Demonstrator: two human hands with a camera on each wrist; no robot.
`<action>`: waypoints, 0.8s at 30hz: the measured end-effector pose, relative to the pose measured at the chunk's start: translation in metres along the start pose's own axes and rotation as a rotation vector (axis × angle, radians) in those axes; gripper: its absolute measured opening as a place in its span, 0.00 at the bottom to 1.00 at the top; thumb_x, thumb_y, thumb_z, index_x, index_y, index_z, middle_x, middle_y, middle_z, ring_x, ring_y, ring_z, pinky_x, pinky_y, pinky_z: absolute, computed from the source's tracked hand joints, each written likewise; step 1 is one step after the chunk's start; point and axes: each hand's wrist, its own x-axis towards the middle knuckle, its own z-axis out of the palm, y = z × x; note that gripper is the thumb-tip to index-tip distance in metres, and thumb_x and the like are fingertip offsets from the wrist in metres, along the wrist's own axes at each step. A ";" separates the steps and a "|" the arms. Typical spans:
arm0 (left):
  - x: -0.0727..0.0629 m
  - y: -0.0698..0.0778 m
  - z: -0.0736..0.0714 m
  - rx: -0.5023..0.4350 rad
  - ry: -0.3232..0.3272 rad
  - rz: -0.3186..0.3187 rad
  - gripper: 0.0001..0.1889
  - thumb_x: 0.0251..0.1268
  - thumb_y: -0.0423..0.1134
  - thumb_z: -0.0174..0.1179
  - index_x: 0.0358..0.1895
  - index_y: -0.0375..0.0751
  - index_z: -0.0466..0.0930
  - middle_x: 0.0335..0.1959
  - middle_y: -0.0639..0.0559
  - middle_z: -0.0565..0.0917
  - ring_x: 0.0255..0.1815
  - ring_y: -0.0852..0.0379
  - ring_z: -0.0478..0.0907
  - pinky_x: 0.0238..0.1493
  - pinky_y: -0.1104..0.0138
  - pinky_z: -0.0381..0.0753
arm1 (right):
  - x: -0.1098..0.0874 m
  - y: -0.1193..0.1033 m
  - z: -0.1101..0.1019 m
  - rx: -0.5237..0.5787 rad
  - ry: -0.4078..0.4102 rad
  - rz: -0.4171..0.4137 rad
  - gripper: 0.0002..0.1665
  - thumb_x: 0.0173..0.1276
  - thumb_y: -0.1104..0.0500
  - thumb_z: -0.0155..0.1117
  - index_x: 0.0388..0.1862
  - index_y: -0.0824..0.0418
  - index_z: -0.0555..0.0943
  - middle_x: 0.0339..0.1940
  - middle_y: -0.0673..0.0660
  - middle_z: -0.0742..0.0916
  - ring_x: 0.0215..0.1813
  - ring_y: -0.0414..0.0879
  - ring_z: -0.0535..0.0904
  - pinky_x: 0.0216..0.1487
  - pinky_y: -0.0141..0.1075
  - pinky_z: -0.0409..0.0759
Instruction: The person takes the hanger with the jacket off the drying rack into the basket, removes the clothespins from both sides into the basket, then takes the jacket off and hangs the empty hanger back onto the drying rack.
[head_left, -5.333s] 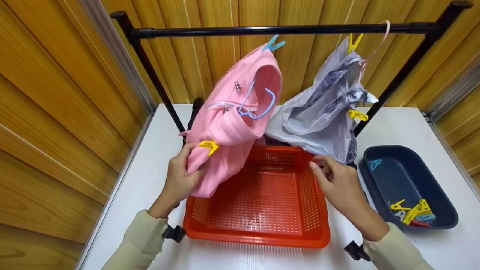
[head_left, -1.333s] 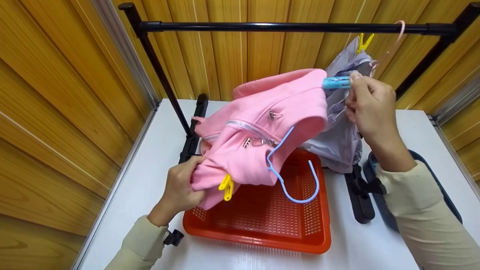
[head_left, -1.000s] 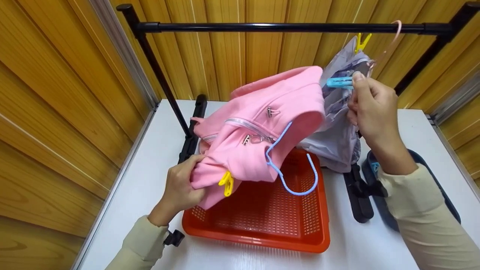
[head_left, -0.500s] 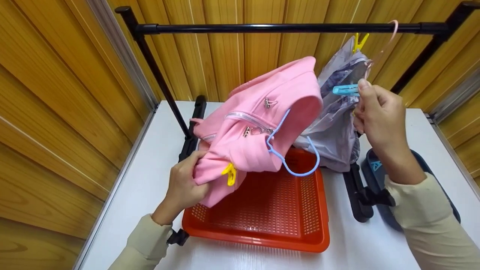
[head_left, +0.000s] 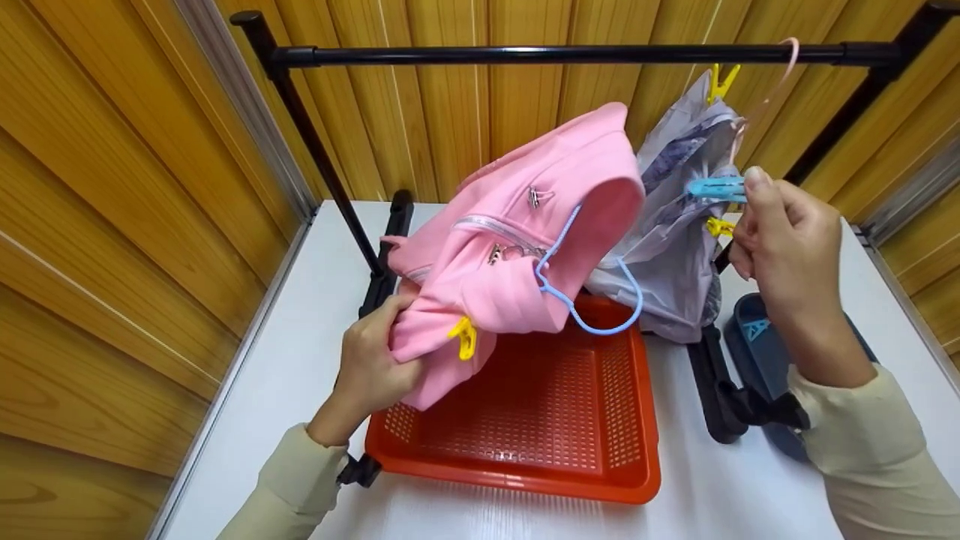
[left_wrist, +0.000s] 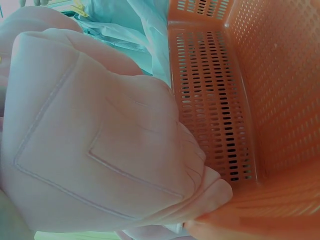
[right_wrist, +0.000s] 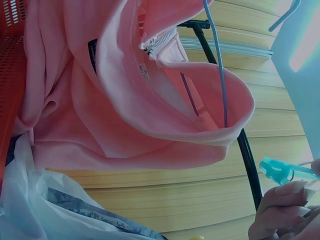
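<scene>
My left hand [head_left: 375, 360] grips a bunched edge of a pink zip-up jacket [head_left: 517, 180], held up over the red basket. Close to those fingers, a yellow clothespin [head_left: 465, 339] is clipped on the cloth. A blue hanger [head_left: 604, 328] sticks its hook out of the jacket's neck opening. Between thumb and fingers, my right hand [head_left: 791, 255] pinches a light blue clothespin [head_left: 716, 187], apart from the jacket. The right wrist view shows this clothespin [right_wrist: 280, 170] beyond the collar [right_wrist: 240, 107]. Jacket cloth [left_wrist: 100, 115] fills much of the left wrist view, where the left hand is mostly hidden.
A black rack's bar [head_left: 525, 55] crosses the back. A grey-white garment [head_left: 667, 255] hangs at its right on a pink hanger [head_left: 787, 67], with yellow clothespins on it. Below stands the red perforated basket [head_left: 517, 480]. A dark blue tub [head_left: 750, 360] lies partly behind the right arm.
The light blue clothespin, earlier clipped on the jacket's collar, has come off in my right hand, which has since moved right and slightly down. The jacket's collar has risen; my left hand keeps its grip.
</scene>
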 end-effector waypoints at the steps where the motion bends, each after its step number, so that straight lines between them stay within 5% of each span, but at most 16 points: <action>1: 0.001 0.000 0.000 -0.001 -0.001 -0.003 0.23 0.39 0.32 0.64 0.47 0.38 0.78 0.36 0.47 0.85 0.34 0.54 0.81 0.35 0.60 0.80 | -0.001 0.001 -0.001 0.012 0.006 -0.003 0.27 0.72 0.55 0.57 0.14 0.67 0.67 0.06 0.52 0.69 0.05 0.41 0.63 0.09 0.30 0.58; 24: 0.006 0.003 0.001 0.034 -0.019 -0.064 0.23 0.40 0.35 0.67 0.47 0.41 0.78 0.36 0.48 0.85 0.33 0.54 0.80 0.35 0.59 0.79 | -0.018 0.024 -0.036 0.146 0.198 0.043 0.28 0.72 0.56 0.56 0.15 0.72 0.67 0.08 0.54 0.66 0.07 0.42 0.58 0.09 0.30 0.56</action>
